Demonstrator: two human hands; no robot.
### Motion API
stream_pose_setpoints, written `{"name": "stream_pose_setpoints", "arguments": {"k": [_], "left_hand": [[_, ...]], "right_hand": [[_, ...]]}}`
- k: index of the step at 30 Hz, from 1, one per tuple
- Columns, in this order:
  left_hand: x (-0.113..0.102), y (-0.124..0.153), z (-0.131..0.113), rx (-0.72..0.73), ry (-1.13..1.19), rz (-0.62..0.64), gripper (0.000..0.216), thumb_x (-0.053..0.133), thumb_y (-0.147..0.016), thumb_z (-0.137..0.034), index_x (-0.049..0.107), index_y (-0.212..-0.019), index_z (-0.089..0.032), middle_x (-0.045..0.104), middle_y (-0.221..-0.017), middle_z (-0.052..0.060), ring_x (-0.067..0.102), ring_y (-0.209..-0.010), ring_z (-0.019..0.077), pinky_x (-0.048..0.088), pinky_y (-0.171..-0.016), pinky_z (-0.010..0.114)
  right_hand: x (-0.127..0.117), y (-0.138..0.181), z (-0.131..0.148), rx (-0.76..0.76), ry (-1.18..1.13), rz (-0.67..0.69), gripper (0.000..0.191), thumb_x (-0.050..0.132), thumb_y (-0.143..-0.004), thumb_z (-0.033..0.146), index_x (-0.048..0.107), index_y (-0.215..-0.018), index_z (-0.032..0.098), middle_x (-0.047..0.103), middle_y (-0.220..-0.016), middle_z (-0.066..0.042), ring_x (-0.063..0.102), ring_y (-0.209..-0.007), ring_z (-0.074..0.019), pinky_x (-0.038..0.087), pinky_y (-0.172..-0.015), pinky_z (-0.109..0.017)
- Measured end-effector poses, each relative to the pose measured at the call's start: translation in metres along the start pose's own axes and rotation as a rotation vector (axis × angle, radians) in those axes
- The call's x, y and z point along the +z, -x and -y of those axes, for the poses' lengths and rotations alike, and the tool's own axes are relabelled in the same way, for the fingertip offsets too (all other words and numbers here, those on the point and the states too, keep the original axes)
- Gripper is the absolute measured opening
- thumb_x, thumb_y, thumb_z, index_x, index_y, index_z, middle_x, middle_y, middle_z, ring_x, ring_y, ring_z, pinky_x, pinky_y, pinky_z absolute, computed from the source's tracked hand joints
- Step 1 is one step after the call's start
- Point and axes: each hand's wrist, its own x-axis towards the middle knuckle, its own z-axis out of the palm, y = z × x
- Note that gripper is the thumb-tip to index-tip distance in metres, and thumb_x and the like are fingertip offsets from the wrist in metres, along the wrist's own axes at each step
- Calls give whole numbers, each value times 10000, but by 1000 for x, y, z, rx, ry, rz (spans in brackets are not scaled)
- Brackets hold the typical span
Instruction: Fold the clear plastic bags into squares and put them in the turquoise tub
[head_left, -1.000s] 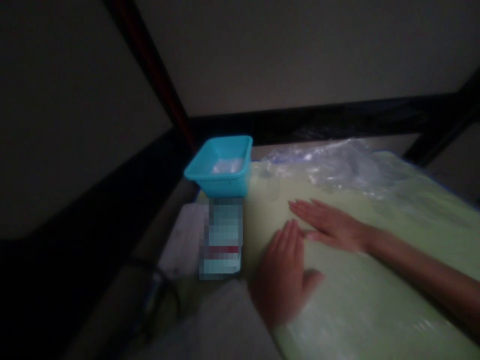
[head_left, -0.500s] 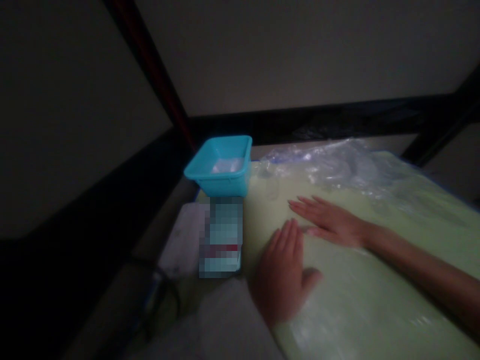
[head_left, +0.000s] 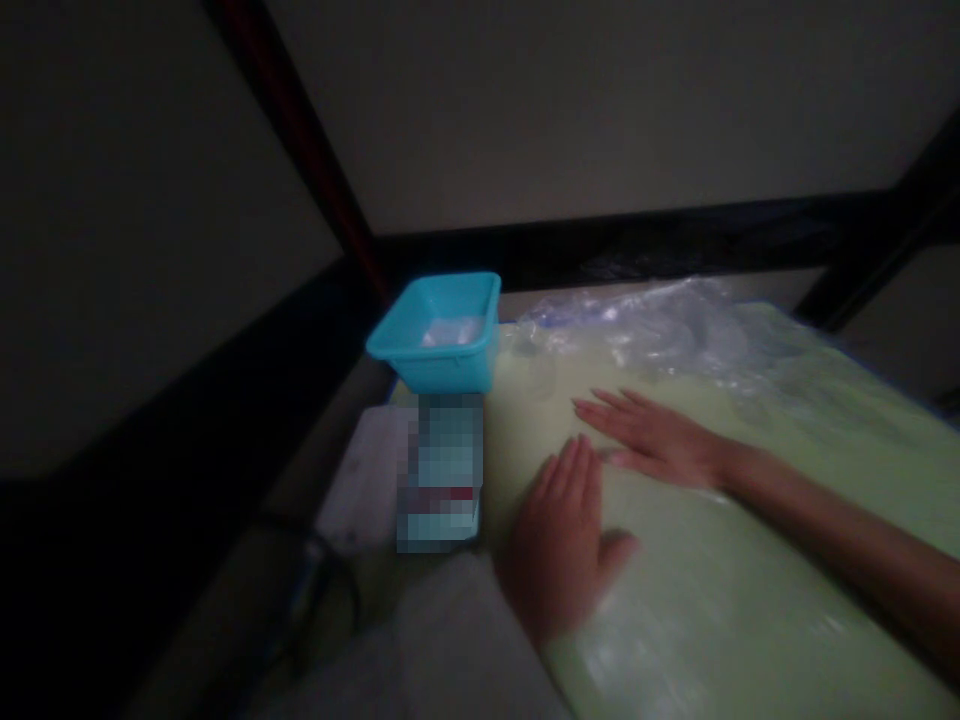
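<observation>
My left hand (head_left: 559, 545) lies flat, palm down, on the yellow-green tabletop (head_left: 697, 620), with its thumb spread to the right. Just beyond it, my right hand (head_left: 649, 435) also rests flat, fingers stretched toward the left. Neither hand holds anything. A shiny clear film seems to cover the surface under them. Left of my left hand lies a light blue, box-like thing (head_left: 442, 470), its face blurred by pixels. Past that stands a turquoise plastic basin (head_left: 431, 370) with something whitish (head_left: 454, 330) inside that I cannot make out.
Crumpled clear plastic sheeting (head_left: 675, 325) lies along the far edge. A pale flat piece (head_left: 364, 480) sits beside the blurred thing. A dark cable (head_left: 341, 570) curves at the left edge. A wall with a dark strip (head_left: 637, 240) rises behind.
Both hands keep nearly the same place and pose. The whole view has shifted very slightly; nothing was picked up or let go.
</observation>
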Motion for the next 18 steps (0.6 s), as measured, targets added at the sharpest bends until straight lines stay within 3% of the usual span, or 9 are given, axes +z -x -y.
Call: {"name": "stream_pose_setpoints", "arguments": {"k": [7,18], "left_hand": [[6,3,5,30,-19,-73,724,436,-893,-522,290,-1419,-46,187,-1524,177,160,-1418,277,230,-1159,433],[5,5,9,20,-11,-78,757,511,-865,-495,286,-1418,-31,212,-1522,184,187,-1418,288,227,-1157,436]], "right_hand": [[-2,0,-4,17,1,-2,604,282,-954,527,166,-1491,275,251,-1527,-32,162,-1408,-272,168,-1134,-553],[-1,9,-30,105,-53,-51,594,328,-940,538,214,-1477,312,285,-1515,-13,166,-1405,-284,159,-1126,-572]]}}
